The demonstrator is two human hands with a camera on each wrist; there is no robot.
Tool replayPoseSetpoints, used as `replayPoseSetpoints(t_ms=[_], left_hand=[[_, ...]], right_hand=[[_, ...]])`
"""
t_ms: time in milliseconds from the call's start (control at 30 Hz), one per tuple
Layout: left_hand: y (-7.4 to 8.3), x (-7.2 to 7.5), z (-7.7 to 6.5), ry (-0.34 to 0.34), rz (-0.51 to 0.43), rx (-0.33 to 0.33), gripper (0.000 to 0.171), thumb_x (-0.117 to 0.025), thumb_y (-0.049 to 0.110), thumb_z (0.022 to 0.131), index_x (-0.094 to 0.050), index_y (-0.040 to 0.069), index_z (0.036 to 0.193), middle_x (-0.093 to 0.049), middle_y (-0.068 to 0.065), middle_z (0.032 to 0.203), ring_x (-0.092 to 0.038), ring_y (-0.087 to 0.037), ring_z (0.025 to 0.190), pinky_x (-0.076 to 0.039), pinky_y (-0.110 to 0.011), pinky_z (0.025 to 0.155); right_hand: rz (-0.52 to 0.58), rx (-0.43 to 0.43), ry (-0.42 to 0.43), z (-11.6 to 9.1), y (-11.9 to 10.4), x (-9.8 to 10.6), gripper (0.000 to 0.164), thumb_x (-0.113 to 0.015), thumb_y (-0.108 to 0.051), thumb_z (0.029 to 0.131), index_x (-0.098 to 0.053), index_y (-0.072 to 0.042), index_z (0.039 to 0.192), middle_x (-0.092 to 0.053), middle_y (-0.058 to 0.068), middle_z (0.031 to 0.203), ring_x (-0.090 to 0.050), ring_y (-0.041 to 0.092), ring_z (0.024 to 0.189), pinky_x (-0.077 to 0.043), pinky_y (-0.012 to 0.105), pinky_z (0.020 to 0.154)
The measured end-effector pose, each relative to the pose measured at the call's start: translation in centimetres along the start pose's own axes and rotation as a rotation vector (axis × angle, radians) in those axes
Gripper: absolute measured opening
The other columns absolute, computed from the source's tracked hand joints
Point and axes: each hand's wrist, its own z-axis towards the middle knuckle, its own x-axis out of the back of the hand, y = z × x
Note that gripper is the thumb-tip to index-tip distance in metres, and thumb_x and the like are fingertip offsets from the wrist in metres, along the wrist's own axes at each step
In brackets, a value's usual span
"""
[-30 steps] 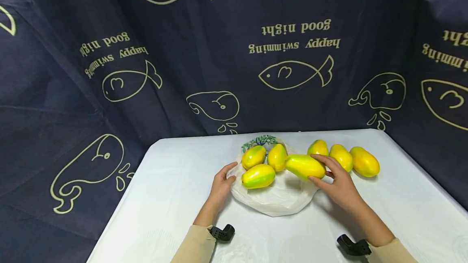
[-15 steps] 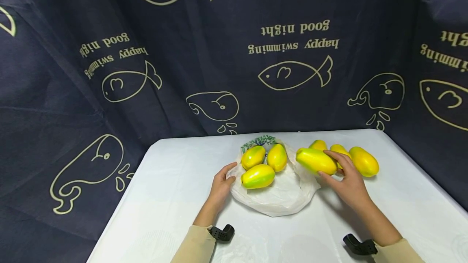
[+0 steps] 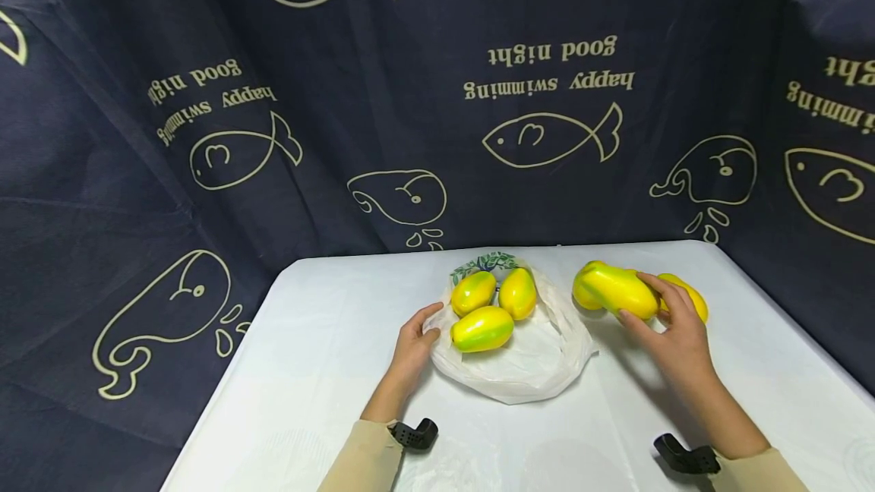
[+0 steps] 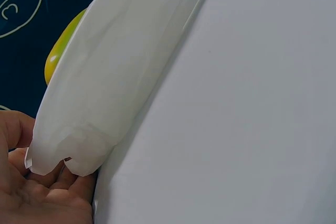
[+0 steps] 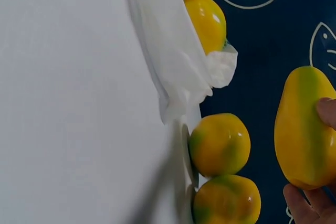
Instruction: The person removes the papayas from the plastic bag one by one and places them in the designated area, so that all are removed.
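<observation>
The left hand [image 3: 410, 345] is pinching the white bag [image 3: 514, 387] at its nine o'clock rim; three yellow-green fruits [image 3: 481, 329] are lying inside. The right hand [image 3: 680, 336] is gripping one more fruit [image 3: 620, 291] above the surface [image 3: 328, 370], at the bag's two o'clock.

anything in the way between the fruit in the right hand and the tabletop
Possibly loose fruits: in the right wrist view, two show between the held fruit and tabletop; whether directly beneath or farther back is unclear.
</observation>
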Motion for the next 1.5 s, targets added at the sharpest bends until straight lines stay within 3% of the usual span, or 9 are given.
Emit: replayPoseSetpoints(t_ms=[133,467,633,767,933,1100,1267,1500], left_hand=[[0.0,0.0,0.0,-0.003,-0.004,-0.002,0.049,-0.049,0.0,0.094,-0.054,0.007,0.142,-0.044,-0.015,0.155,-0.03,-0.034,0.151,-0.021,-0.053,0.125],[0.2,0.1,0.0,-0.01,-0.014,-0.001,0.049,-0.049,0.0,0.093,-0.054,0.007,0.142,-0.044,-0.015,0.156,-0.031,-0.034,0.15,-0.023,-0.053,0.125],[0.1,0.1,0.0,-0.004,-0.019,-0.004,0.05,-0.049,-0.001,0.093,-0.054,0.006,0.142,-0.044,-0.015,0.156,-0.032,-0.034,0.15,-0.023,-0.053,0.125],[0.0,0.0,0.1,-0.001,-0.025,0.004,0.05,-0.049,-0.001,0.093,-0.053,0.006,0.142,-0.043,-0.016,0.156,-0.032,-0.034,0.15,-0.023,-0.053,0.125],[0.1,-0.1,0.2,0.003,-0.02,0.017,0.05,-0.048,-0.002,0.093,-0.052,0.003,0.142,-0.043,-0.018,0.156,-0.031,-0.036,0.15,-0.023,-0.054,0.124],[1.5,-0.2,-0.6,-0.004,-0.013,0.015,0.049,-0.047,-0.003,0.093,-0.052,0.001,0.142,-0.043,-0.019,0.155,-0.031,-0.037,0.149,-0.024,-0.055,0.124],[0.2,-0.1,-0.1,0.001,-0.01,0.016,0.049,-0.048,-0.001,0.094,-0.053,0.005,0.142,-0.043,-0.017,0.156,-0.032,-0.036,0.149,-0.025,-0.054,0.124],[0.0,0.0,0.1,-0.01,-0.03,0.012,0.048,-0.049,0.001,0.094,-0.054,0.008,0.142,-0.044,-0.015,0.156,-0.033,-0.033,0.149,-0.025,-0.052,0.124]], right_hand=[[0.008,-0.013,0.054,0.2,0.2,0.3,0.068,-0.082,-0.001,0.075,-0.058,-0.01,0.138,-0.055,0.012,0.127,-0.036,-0.019,0.111,-0.034,-0.005,0.083],[-0.003,-0.228,0.117,1.1,0.2,1.7,0.065,-0.079,-0.013,0.083,-0.054,-0.02,0.143,-0.045,-0.019,0.115,-0.039,-0.014,0.103,-0.035,-0.002,0.081],[0.026,-0.262,0.197,2.1,0.5,2.6,0.064,-0.078,-0.012,0.082,-0.056,-0.02,0.142,-0.038,-0.032,0.109,-0.04,-0.014,0.103,-0.036,-0.001,0.079],[0.006,-0.296,0.233,2.7,0.9,3.3,0.065,-0.078,-0.014,0.083,-0.054,-0.021,0.143,-0.036,-0.033,0.11,-0.038,-0.015,0.104,-0.035,0.002,0.08],[-0.042,-0.402,0.217,3.0,1.6,4.1,0.066,-0.075,-0.022,0.087,-0.048,-0.03,0.147,-0.036,-0.028,0.119,-0.035,-0.012,0.111,-0.039,0.007,0.092],[-0.05,-0.468,0.236,3.2,2.7,4.7,0.066,-0.075,-0.024,0.087,-0.048,-0.034,0.146,-0.034,-0.031,0.118,-0.034,-0.013,0.113,-0.04,0.01,0.099],[-0.056,-0.529,0.269,3.4,3.9,5.0,0.067,-0.075,-0.026,0.087,-0.047,-0.037,0.146,-0.031,-0.034,0.117,-0.032,-0.014,0.113,-0.039,0.011,0.099],[-0.056,-0.522,0.316,3.5,4.7,5.3,0.066,-0.076,-0.024,0.085,-0.05,-0.035,0.144,-0.03,-0.035,0.115,-0.03,-0.017,0.109,-0.035,0.009,0.089]])
